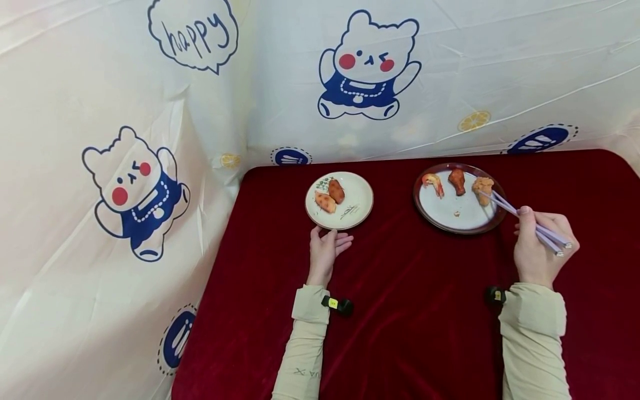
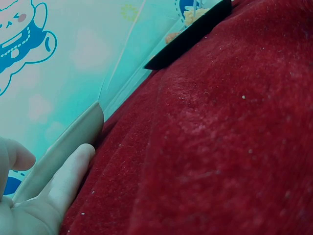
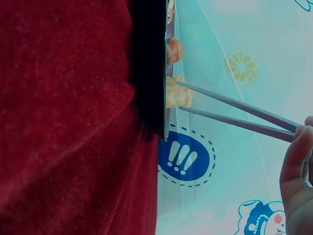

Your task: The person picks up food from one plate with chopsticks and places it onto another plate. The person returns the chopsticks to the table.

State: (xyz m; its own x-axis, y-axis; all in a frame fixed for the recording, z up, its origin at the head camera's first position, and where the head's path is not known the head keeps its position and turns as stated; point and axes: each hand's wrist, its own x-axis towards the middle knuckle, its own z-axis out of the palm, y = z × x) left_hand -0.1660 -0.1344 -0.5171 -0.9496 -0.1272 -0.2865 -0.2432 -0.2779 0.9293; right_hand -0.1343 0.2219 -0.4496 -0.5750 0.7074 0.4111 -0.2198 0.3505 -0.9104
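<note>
My right hand (image 1: 542, 244) holds a pair of light purple chopsticks (image 1: 547, 236). Their tips are at a crumbed fried chicken piece (image 1: 483, 190) on the right of a brown-rimmed plate (image 1: 462, 219); in the right wrist view they stand either side of the fried piece (image 3: 177, 93). A shrimp (image 1: 434, 183) and a drumstick (image 1: 457, 181) share that plate. At the near rim of a small cream plate (image 1: 357, 194), my left hand (image 1: 325, 253) touches the edge with its fingers extended. Two browned food pieces (image 1: 330, 197) lie on the cream plate.
Dark red velvet cloth (image 1: 410, 311) covers the table. White curtains printed with cartoon bears (image 1: 370, 66) hang behind and to the left. A small crumb (image 1: 456, 213) lies on the brown-rimmed plate. Each wrist wears a small black camera (image 1: 345, 306).
</note>
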